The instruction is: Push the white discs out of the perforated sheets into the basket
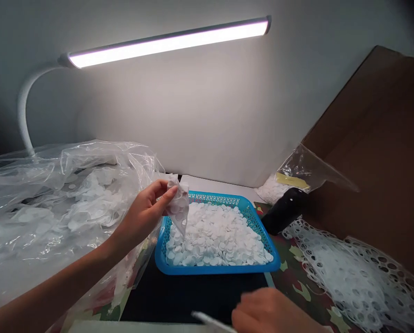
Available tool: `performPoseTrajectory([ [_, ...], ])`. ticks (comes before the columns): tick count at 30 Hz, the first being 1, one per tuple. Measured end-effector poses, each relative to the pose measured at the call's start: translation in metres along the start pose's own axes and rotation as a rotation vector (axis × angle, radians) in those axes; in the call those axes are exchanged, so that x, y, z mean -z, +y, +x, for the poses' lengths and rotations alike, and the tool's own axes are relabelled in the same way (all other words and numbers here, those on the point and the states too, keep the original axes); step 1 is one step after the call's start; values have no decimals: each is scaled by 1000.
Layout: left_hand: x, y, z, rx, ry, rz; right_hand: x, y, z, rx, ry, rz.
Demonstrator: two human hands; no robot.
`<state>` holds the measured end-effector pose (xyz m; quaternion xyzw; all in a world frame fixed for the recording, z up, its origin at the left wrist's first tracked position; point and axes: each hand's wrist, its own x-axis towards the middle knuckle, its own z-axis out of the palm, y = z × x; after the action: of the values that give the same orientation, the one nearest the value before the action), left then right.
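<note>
A blue basket of white discs, a hand at its left rim

The pale wall closes off the back, and brown cardboard slopes down along the right side. A large clear plastic bag spreads over the left, its loose folds reaching near the basket; white pieces show through it. The lamp stretches high above. Perforated white sheets overlap on the camouflage cloth before the cardboard. A strip of black mat lies between the basket's front rim and the lower edge of view. The discs spread across the basket, below its back rim. Behind its right corner sit a dark object and a small clear bag with white bits and something yellow.

The left hand, thumb and fingers pinched together, grips a perforated white scrap above the basket's left side. The right hand, blurred and partly cut off, curls closed, apparently around a slim pale item.
</note>
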<state>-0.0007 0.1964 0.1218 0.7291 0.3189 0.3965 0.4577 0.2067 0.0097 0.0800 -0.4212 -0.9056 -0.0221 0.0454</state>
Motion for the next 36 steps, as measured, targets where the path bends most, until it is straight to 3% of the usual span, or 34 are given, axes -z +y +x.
performPoseTrajectory([
  [2,-1,-5,3,-18,-68,77,15,2,9,-85,131,-34],
  [4,-2,-13,6,-56,-122,152,16,4,18,-136,143,-27],
  [8,-5,-29,5,-119,-206,332,-16,6,33,-146,164,41],
  [10,-6,-30,2,-132,-234,394,-32,7,36,-161,240,29],
  [14,-4,-22,-5,-142,-306,438,-41,10,23,-66,316,56],
  [17,2,-12,-5,-79,-361,319,-28,11,2,5,181,183],
  [20,9,-3,-1,125,-326,30,-1,11,-19,17,121,419],
  [23,13,3,3,216,-225,-136,27,15,-36,-164,-57,669],
  [25,13,4,4,226,-189,-197,34,24,-47,-262,-45,791],
  [27,12,5,4,221,-167,-236,29,35,-55,-373,-41,825],
  [29,10,5,3,208,-149,-259,16,43,-57,-387,123,844],
  [32,6,5,-1,193,-148,-278,-4,47,-49,-383,249,740],
  [36,-3,8,-11,136,-192,-290,-13,42,-28,-406,283,672],
])
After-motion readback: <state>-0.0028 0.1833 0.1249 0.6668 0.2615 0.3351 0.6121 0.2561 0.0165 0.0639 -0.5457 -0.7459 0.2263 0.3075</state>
